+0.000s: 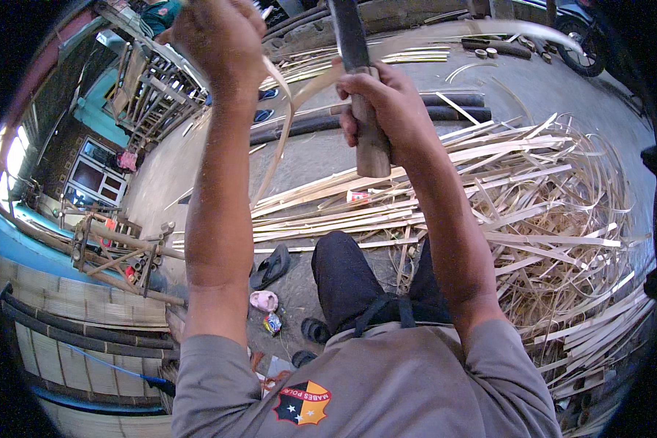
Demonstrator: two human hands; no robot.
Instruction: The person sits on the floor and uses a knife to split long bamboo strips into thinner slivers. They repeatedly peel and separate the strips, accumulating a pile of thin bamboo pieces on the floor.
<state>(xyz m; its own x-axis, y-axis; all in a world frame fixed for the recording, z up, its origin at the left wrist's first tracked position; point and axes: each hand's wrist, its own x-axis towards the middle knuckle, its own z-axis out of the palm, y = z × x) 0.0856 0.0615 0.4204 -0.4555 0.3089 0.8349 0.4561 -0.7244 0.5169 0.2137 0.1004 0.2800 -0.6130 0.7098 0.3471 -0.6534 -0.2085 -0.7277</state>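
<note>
Your right grip (385, 102) closes round wooden handle (373, 152) of broad-bladed knife (352, 45), blade up. Your left grip (223, 36) curls, raised; can't tell what it pinches. Thin bamboo strip (287, 123) hangs between your forearms.

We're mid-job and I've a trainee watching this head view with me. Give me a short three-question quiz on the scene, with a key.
1. Open: What is the right hand gripping?
2. True or false: The left hand is higher in the picture than the right hand.
3. Multiple choice: On the floor near the black sandal lies a small pink item. Where is it from the person's knees?
A) To the left
B) To the right
C) Between them

Key
1. The wooden handle of a bladed tool.
2. True.
3. A.
</note>
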